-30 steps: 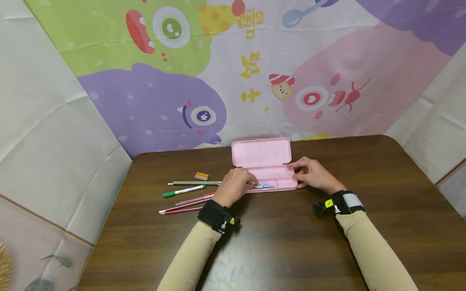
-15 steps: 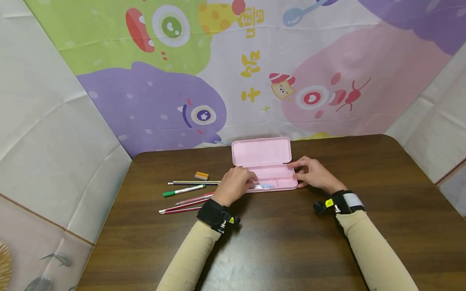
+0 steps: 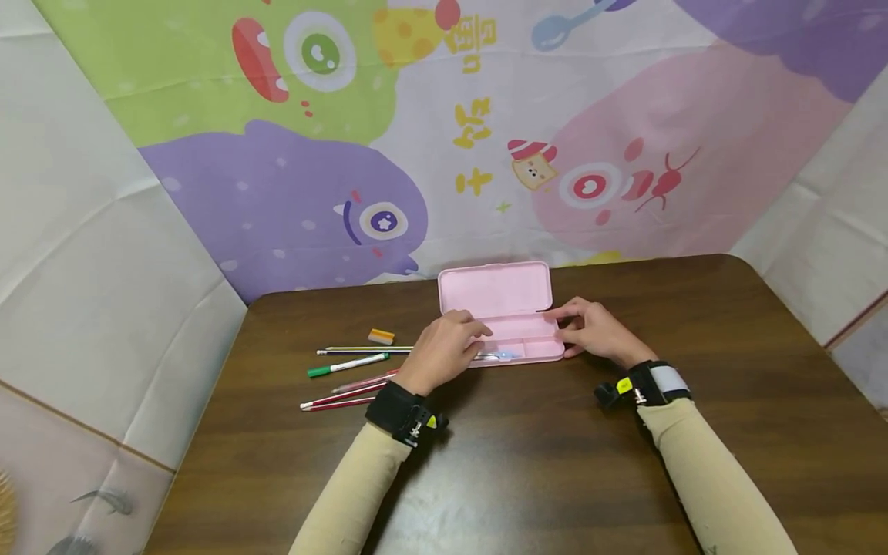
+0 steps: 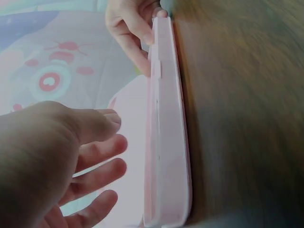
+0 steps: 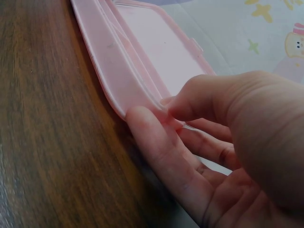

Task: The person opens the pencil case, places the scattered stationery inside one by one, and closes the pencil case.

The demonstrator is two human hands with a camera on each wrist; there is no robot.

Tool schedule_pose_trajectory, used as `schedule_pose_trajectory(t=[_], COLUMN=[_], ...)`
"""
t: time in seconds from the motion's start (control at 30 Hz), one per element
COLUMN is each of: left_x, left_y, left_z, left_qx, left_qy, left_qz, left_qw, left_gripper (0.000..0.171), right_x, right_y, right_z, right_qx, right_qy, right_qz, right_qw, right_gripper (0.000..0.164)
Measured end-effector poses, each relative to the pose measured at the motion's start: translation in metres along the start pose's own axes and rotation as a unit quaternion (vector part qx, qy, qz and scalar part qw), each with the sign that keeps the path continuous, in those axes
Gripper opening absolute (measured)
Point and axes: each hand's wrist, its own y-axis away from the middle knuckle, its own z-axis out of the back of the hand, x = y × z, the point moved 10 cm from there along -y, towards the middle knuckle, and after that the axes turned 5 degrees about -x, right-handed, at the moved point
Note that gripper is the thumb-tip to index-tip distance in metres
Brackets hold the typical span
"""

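A pink pencil case [image 3: 495,288] stands with its lid raised near the table's back edge. In its front compartment lies a slim light-blue and silver item [image 3: 505,355], partly hidden; its kind is unclear. My left hand [image 3: 445,348] hovers over the case's left end with fingers loosely bent and apart from the thumb. Nothing is between them in the left wrist view, where the hand [image 4: 90,156] is beside the case wall [image 4: 168,142]. My right hand [image 3: 595,334] grips the case's right end, thumb on the rim and fingers against the outer wall in the right wrist view.
Left of the case lie an orange and white eraser-like block [image 3: 381,336], dark striped pencils [image 3: 361,351], a green-capped marker [image 3: 348,364] and several red pencils [image 3: 340,401]. A printed cloth [image 3: 479,223] hangs along the table's back edge.
My left hand's fingers have lifted and spread from the blue and silver item, which lies in the case. The right hand keeps its hold. The head view has shifted slightly.
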Motion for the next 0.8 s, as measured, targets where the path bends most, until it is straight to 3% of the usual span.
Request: schedule_pose_trajectory(t=[0.37, 0.6, 0.8], left_x=[0.019, 0.04, 0.059], left_y=[0.023, 0.038, 0.043], left_z=[0.023, 0.038, 0.049], left_qx=[-0.025, -0.034, -0.032], left_qy=[-0.016, -0.016, -0.013], left_qz=[-0.012, 0.009, 0.042], left_qw=[0.9995, 0.9993, 0.9985], left_gripper=[0.018, 0.02, 0.022], right_x=[0.001, 0.001, -0.001], right_y=[-0.003, -0.002, 0.0], right_z=[0.0, 0.0, 0.001], right_qx=[-0.002, -0.002, -0.004], right_qy=[0.0, 0.0, 0.0], right_qz=[0.0, -0.003, -0.003], right_qw=[1.0, 1.0, 1.0], right_gripper=[0.044, 0.043, 0.043])
